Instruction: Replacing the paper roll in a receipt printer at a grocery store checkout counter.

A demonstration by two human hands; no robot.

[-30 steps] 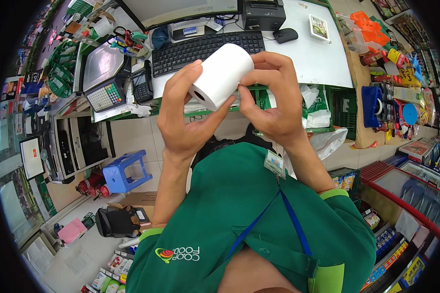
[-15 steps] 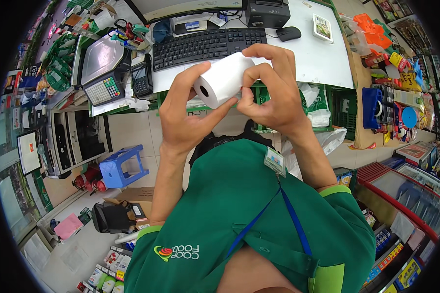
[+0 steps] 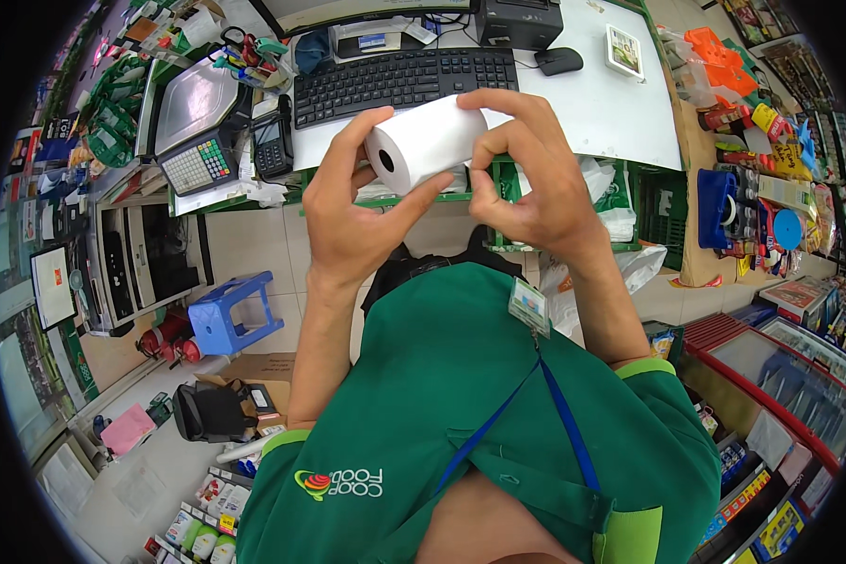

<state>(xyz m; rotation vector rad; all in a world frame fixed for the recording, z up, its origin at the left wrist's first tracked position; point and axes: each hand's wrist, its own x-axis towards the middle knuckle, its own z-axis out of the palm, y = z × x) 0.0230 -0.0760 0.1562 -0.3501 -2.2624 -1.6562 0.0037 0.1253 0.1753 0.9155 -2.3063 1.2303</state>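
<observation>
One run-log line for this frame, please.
left hand: grips white paper roll | right hand: fingertips at roll's side | below: black keyboard, white counter

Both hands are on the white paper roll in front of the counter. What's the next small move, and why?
Probably pick at the roll's outer edge with the right hand to free the loose end. The left hand cradles the white paper roll from below with its hollow core facing left, and the right fingertips already press on its outer wrap, which looks unopened.

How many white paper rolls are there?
1. The white paper roll is held between the left hand and right hand, above the keyboard. More may be hidden.
</observation>
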